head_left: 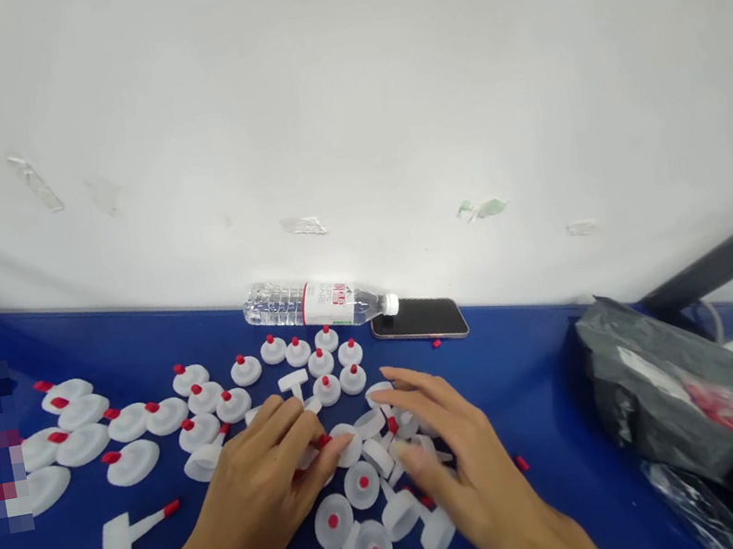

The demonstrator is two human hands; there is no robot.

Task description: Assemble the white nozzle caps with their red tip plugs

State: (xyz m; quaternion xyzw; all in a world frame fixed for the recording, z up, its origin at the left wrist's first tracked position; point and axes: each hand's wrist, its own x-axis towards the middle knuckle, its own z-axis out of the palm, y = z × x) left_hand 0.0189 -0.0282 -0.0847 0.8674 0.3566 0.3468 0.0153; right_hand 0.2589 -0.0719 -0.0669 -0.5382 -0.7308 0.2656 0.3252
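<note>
My left hand (256, 476) is closed, thumb and fingers pinching a white nozzle cap with a red tip (325, 440), mostly hidden behind the fingers. Beside it, my right hand (471, 458) is open, thumb and fingers apart over a pile of white nozzle caps (378, 458). Some caps in this pile lie on their sides, others face up with red tips showing. Whether the right fingertips touch any cap I cannot tell. Beyond my hands, several nozzle caps (327, 389) stand upright with red tips on top. One long-spout nozzle cap (117, 545) lies on its side, left of my left forearm.
More upright caps (135, 463) spread across the left of the blue table (528, 360). A clear water bottle (322, 303) lies by the white wall, next to a phone (423, 318). Small loose red tips (522, 462) lie to the right. A dark plastic bag (666, 384) occupies the right edge.
</note>
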